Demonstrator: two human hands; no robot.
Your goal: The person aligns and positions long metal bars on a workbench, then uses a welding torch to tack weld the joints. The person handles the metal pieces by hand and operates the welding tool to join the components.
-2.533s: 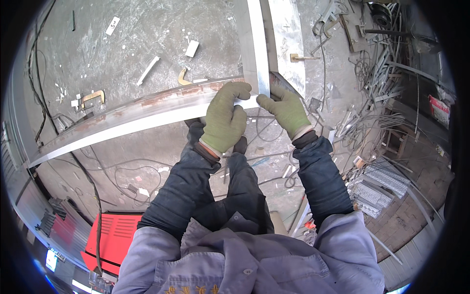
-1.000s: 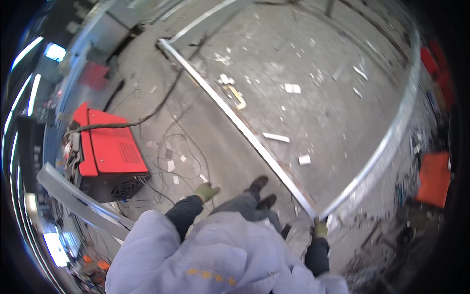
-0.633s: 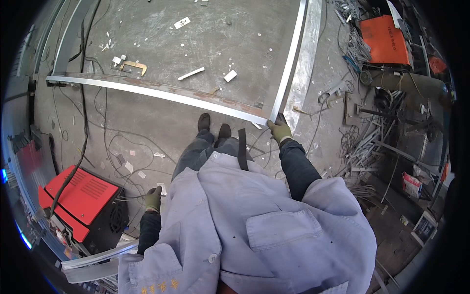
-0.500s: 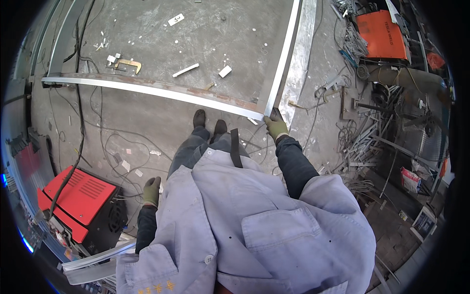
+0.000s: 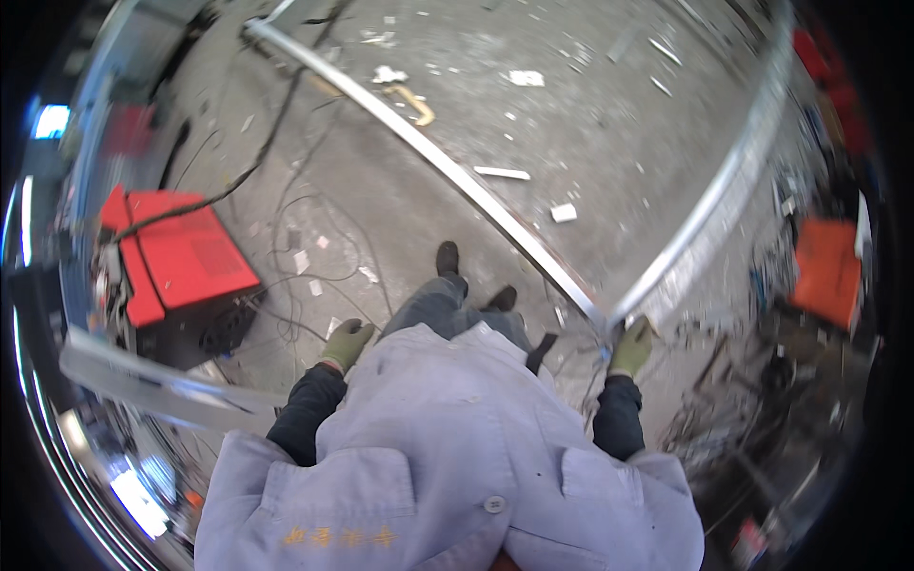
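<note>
Left gloved hand [image 5: 347, 344] has come off the metal frame [image 5: 486, 202]: empty, loosely curled. Only right gloved hand [image 5: 630, 347] remains at its near corner, so any steadying is one-handed; grip too blurred to tell. Frame stretches ahead, C-clamp [image 5: 419, 109] within.

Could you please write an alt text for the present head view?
A gloved right hand is at the near corner of a metal frame; the gloved left hand hangs apart from it. A red machine stands at left.
</note>
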